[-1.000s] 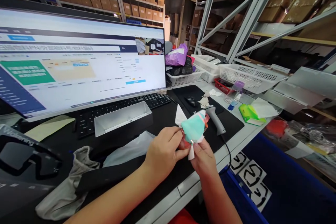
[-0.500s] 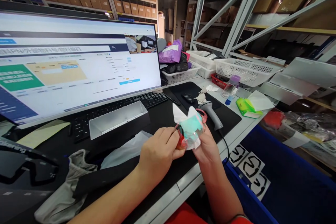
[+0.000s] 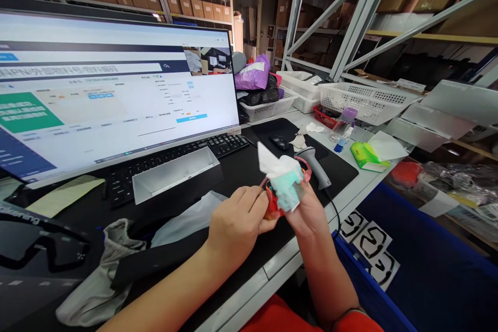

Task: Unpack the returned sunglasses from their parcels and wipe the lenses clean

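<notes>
My left hand (image 3: 239,223) is closed on one end of a red-framed pair of glasses (image 3: 272,206), held above the black desk mat. A pinkish temple arm shows at the far side. My right hand (image 3: 309,215) grips a crumpled white tissue (image 3: 283,168) pressed against the glasses' other end; its fingers are partly hidden behind it. A teal tint shows over the tissue and lens area, blurred by motion. Left of my hands lie a pale cloth-like sheet (image 3: 187,212) and a grey pouch (image 3: 91,280). A box picturing dark goggles (image 3: 39,249) stands at the far left.
A monitor (image 3: 136,98) and keyboard (image 3: 233,144) stand behind an open white box (image 3: 177,174). To the right are a barcode scanner (image 3: 317,168), a mouse (image 3: 279,142) and a green tissue pack (image 3: 368,155). White baskets (image 3: 350,101) line the back; a blue bin (image 3: 428,270) sits beside the desk.
The tissue in my right hand has shifted and bunched over the glasses. More of the red frame shows by my left hand, which stays nearly in place.
</notes>
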`<state>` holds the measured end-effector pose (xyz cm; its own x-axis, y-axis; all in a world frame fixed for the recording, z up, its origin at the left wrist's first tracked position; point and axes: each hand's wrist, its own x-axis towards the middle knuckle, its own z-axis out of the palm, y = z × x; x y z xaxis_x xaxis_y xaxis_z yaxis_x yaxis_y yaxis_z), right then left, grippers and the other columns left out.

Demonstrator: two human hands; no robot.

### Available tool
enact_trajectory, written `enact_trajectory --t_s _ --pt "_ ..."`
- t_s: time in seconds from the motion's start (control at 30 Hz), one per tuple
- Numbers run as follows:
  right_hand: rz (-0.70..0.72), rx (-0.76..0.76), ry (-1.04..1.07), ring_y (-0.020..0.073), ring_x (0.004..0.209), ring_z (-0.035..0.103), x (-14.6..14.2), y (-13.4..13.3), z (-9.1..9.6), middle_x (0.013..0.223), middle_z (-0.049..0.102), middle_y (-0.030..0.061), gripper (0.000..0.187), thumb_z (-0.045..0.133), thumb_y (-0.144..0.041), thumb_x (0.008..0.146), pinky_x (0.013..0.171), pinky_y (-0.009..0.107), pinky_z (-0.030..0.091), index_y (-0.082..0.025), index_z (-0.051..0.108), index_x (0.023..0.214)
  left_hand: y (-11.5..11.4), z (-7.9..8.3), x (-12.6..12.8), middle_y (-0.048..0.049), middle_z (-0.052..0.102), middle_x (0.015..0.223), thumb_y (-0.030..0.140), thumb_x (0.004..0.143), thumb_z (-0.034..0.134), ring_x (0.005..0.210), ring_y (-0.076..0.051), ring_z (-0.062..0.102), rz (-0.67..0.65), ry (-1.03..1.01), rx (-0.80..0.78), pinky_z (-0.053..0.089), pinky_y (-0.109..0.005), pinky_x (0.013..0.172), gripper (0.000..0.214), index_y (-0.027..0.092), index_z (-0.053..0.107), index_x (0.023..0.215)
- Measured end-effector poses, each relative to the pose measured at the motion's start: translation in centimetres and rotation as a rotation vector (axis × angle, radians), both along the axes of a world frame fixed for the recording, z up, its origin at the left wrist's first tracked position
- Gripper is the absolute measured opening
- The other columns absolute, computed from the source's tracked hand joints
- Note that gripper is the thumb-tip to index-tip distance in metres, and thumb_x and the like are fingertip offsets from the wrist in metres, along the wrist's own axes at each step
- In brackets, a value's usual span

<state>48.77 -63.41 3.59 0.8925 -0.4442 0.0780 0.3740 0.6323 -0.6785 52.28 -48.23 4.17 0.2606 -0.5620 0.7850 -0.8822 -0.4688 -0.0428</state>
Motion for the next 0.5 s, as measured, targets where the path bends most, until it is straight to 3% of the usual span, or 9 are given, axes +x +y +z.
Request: enact_trajectory --t_s 0.13,0.33,0.5 --pt "-0.027 0.155 0.015 0.0129 0.075 0.068 -0.1 -0.6 0.0 0.084 0.074 -0.0037 0.023 0.087 -0.024 0.069 0.071 0.024 0.06 -0.026 0.068 0.083 -0.1 -0.1 -0.1 -0.0056 0.073 0.089 0.022 0.095 0.061 0.077 -0.02 0.068 -0.026 0.024 0.014 0.05 -0.03 0.062 0.012 0.015 0.064 0.085" --pt "-0.031 -0.028 0.0 0.0164 0.075 0.071 -1.6 1.9 -0.7 0.092 0.077 0.0011 0.038 0.093 -0.027 0.066 0.077 0.031 0.061 -0.025 0.071 0.098 0.2 0.0 -0.2 -0.0052 0.073 0.087 0.021 0.096 0.057 0.079 -0.02 0.068 -0.006 0.037 -0.02 0.05 -0.03 0.063 0.012 0.016 0.065 0.089" --pt "-0.045 0.098 0.024 0.0133 0.071 0.069 -1.7 0.4 -0.1 0.086 0.076 -0.0024 0.037 0.093 -0.026 0.063 0.069 0.024 0.059 -0.025 0.072 0.094 0.1 0.2 -0.3 -0.005 0.074 0.089 0.033 0.099 0.057 0.078 -0.019 0.068 -0.002 0.046 0.014 0.05 -0.03 0.063 0.021 0.018 0.066 0.087"
